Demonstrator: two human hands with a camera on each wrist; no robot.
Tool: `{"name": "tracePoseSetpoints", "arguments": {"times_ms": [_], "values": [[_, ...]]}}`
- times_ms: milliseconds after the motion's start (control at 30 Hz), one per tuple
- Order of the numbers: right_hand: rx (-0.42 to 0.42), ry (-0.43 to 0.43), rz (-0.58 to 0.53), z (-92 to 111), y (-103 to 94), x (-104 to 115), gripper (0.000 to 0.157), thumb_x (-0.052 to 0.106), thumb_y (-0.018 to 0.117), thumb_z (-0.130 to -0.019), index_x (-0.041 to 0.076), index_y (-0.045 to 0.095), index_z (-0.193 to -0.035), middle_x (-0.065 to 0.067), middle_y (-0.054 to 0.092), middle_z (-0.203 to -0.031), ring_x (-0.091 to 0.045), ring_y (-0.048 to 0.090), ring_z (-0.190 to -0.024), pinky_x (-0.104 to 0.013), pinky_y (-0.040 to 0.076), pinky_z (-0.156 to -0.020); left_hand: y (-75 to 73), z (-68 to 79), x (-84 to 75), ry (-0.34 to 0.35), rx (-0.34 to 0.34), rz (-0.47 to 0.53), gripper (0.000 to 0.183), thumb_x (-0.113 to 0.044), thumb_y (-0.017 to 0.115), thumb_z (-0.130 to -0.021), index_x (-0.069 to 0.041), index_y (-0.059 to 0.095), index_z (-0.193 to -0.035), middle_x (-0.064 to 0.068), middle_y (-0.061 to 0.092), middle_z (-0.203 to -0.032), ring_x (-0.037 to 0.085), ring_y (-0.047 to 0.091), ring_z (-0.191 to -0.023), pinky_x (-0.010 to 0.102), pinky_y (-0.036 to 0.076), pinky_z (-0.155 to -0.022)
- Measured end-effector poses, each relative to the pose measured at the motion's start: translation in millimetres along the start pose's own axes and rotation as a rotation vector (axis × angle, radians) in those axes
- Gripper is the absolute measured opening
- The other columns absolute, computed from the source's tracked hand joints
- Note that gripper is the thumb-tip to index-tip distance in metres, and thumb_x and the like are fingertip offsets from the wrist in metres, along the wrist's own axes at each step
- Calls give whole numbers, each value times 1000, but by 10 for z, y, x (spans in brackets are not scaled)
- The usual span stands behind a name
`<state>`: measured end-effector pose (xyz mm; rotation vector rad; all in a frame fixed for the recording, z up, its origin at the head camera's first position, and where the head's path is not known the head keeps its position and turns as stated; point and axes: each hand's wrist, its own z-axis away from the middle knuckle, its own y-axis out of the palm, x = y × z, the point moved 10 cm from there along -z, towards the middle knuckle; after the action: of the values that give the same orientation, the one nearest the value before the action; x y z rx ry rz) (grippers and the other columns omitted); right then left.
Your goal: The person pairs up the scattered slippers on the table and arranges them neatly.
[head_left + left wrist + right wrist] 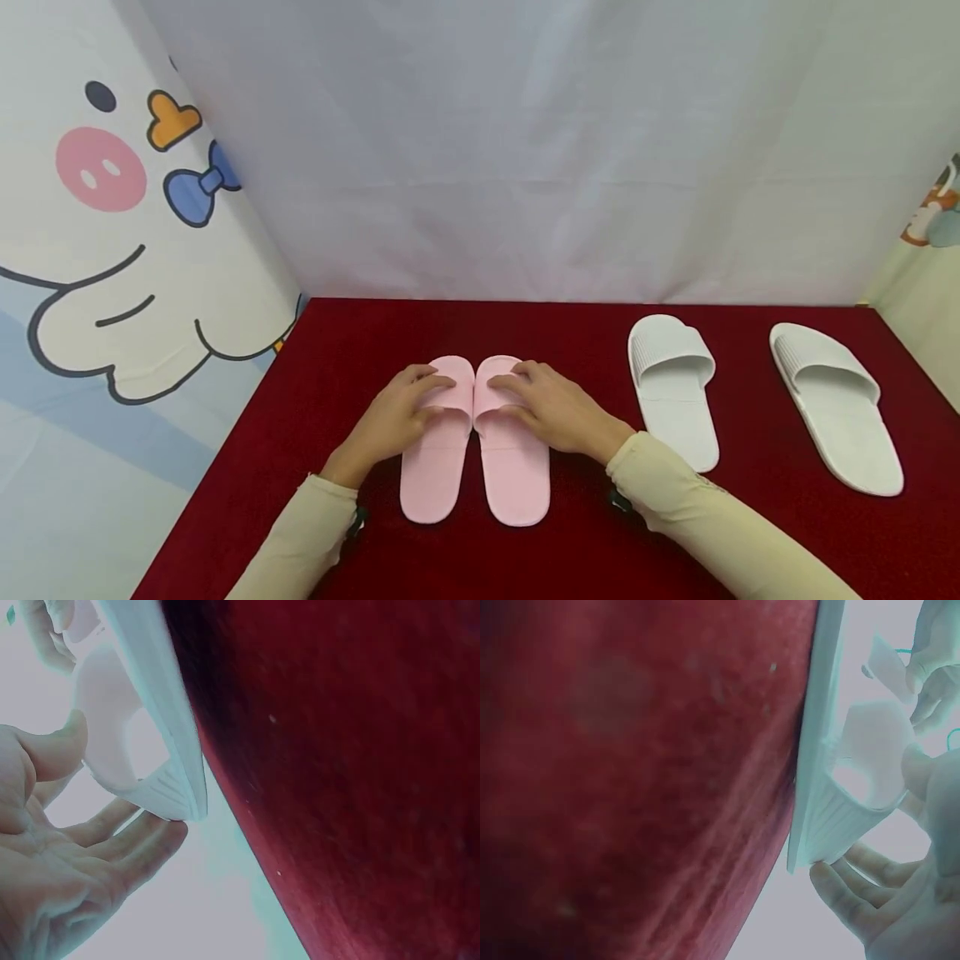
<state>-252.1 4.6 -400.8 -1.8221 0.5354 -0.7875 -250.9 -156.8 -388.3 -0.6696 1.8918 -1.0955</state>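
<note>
Two pink slippers lie side by side on the red cloth, toes pointing away and touching along their straps. My left hand [397,412] holds the left pink slipper [431,479] by its strap, thumb near the strap's opening and fingers over the toe end. The right pink slipper [517,487] is held the same way by my right hand [562,408]. In the left wrist view, fingertips [176,831] touch the slipper's front side. The right wrist view shows fingertips [825,877] against the toe side of the other slipper. Both soles lie close along the cloth.
To the right, a white slipper [678,408] lies behind my right sleeve, and another white slipper [847,425] sits farther right, angled. A red cloth [360,333] covers the table. A pale curtain [510,167] hangs behind it, with a cartoon-printed cloth [105,317] at the left.
</note>
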Motion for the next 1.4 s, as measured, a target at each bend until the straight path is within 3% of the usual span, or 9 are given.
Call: {"name": "tracePoseSetpoints", "arguments": {"times_ms": [400,633,1000,1400], "values": [[13,10,17,-235,-10,-104,36,37,58,-100,22,59,-133,-13,59,-123,-28,61,-106,-41,53,-88,48,-209,194,16,22,11,37,-2,70,-87,-13,67,-122,21,58,-130,38,57,-122,55,48,-100],[38,24,20,-365,7,-187,37,37,57,-101,19,59,-133,-15,59,-123,-30,61,-106,-42,53,-89,61,-300,316,-18,33,3,37,-4,68,-88,-14,67,-124,20,56,-133,38,56,-124,56,48,-100],[70,76,28,-572,-66,-296,38,37,58,-101,18,57,-134,-15,57,-126,-31,60,-110,-43,55,-88,-37,-552,408,-35,43,8,34,-6,67,-90,-11,67,-123,21,56,-132,38,55,-125,55,44,-105],[119,105,28,-706,-34,-413,37,32,58,-101,18,56,-135,-18,58,-127,-33,61,-111,-44,54,-91,38,-659,581,-91,47,71,36,-4,66,-91,-11,66,-126,16,56,-132,34,54,-127,52,42,-109]]}}
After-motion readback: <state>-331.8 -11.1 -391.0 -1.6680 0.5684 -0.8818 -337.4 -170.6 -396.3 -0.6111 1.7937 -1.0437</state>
